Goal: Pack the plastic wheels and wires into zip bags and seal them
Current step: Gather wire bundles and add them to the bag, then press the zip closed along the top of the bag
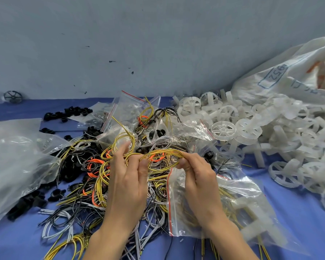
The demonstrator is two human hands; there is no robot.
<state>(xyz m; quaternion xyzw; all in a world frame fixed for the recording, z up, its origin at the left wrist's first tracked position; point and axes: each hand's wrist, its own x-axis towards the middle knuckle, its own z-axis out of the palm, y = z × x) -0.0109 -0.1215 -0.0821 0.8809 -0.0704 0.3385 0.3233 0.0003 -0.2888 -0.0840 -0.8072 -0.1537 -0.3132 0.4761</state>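
Left grip (128,177) pinches the left end of a yellow wire coil (162,153) between thumb and fingers. Right grip (199,175) pinches the right end. Neither is free.

Head view: I read the coil's long axis as running left-right between the grips, held just above the wire heap (94,177). The zip bag (223,199) lies on the counter (298,222), under and to the right of the right grip. Its red-striped mouth edge faces left, toward the heap. I can't tell whether the mouth is open. It looks to have a wheel and some yellow wire inside.

The right grip is nearer the bag. My guess is the coil goes down and right, narrow end first. Loose wheels (233,126) are piled well apart, far right.
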